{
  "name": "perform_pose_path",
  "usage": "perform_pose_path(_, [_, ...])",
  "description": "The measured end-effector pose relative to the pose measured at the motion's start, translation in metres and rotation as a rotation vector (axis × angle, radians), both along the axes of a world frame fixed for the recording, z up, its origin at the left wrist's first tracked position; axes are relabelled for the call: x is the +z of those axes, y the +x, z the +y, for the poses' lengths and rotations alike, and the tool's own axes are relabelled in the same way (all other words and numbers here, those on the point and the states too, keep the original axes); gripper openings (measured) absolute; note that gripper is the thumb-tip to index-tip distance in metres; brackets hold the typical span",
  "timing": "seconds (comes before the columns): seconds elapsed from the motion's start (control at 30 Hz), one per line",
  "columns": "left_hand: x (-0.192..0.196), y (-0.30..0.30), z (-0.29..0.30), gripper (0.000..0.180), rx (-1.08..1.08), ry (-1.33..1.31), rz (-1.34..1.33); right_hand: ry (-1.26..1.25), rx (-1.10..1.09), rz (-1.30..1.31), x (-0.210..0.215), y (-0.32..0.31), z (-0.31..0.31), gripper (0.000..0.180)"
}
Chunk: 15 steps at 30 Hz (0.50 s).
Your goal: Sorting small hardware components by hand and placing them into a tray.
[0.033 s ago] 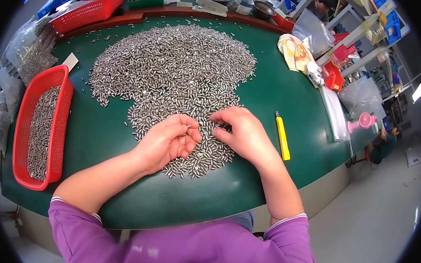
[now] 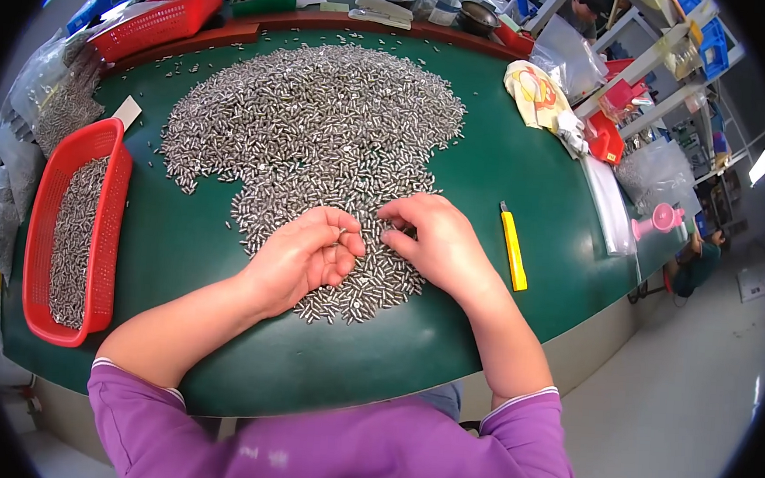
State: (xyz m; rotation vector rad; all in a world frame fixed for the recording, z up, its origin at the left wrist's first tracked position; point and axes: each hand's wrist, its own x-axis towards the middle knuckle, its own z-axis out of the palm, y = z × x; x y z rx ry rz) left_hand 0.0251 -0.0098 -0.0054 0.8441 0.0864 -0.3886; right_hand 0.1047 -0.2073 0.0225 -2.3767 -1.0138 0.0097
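A broad heap of small silvery metal pins (image 2: 316,103) lies on the green tabletop and narrows toward me. Over its near end, my left hand (image 2: 307,256) is turned partly palm up with its fingers curled in. A bit of metal, seemingly one pin, shows between its thumb and index finger. My right hand (image 2: 435,242) is just to the right, palm down, its fingertips at the pins. The thumb and index finger of that hand are bent but apart, with pins visible between them; its other fingers are mostly hidden.
A red plastic basket (image 2: 106,248) with more pins stands at the left. A yellow utility knife (image 2: 512,250) lies right of my right hand. Bagged pins (image 2: 71,102) line the left edge; a patterned cloth bag (image 2: 534,95) and a pink plastic item (image 2: 662,218) are at right.
My right hand has shifted very slightly left over the pins. The left hand looks nearly still.
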Motion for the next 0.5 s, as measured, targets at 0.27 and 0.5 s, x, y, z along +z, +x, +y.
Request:
perform_pose_path(0.27, [0.004,0.0,0.001,0.019,-0.02,0.046,-0.004,0.226,-0.077,0.085,0.0,-0.002,0.012,0.014])
perform_pose_path(0.5, [0.005,-0.002,-0.002,0.031,-0.065,0.13,-0.089,0.6,0.174,0.658,-0.002,-0.016,0.019,0.038])
